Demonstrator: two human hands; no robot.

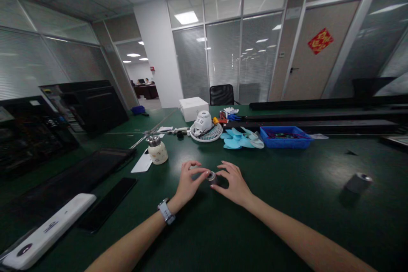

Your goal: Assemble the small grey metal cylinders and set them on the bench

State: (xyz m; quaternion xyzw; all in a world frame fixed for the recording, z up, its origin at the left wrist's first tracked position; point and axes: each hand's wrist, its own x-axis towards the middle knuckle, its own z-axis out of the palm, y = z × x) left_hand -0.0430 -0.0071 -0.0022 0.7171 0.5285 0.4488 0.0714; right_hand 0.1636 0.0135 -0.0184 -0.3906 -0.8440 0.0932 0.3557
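The dark green tabletop (280, 225) has a small metal cylinder (211, 179) well in from its far edge. Uneven fingertip pressure could make it slip and roll. The right hand (235, 183) arches, thumb and index clamped on it; the left hand (188, 182) bends inward, fingers at its top, their grip unclear.

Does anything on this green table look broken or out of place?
The white fan rests on its round grille, with loose pale-blue blades piled beside it rather than mounted, so it looks taken apart. No spill shows.
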